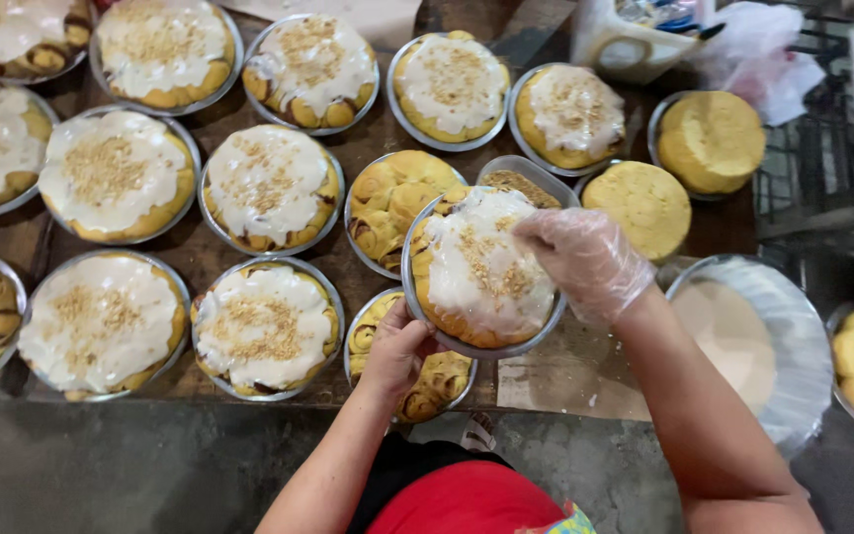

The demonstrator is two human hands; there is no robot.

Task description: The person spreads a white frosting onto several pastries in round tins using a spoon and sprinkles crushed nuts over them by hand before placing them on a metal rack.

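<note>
2 hands are working over a wooden table (214,247) crowded with round metal pans of iced rolls. The bare left hand (394,351) is gripping, fingers curled under the rim, a raised round metal pan of white-glazed golden rolls (476,272). The right hand in a clear plastic glove (585,259) is hovering at the glaze, fingertips pinched together, apparently sprinkling tan crumbs. Topping looks partly spread; next probably calls for more crumbs from the clear shallow tub (521,183) behind, then a free spot beside the unglazed rolls (392,203).
</note>
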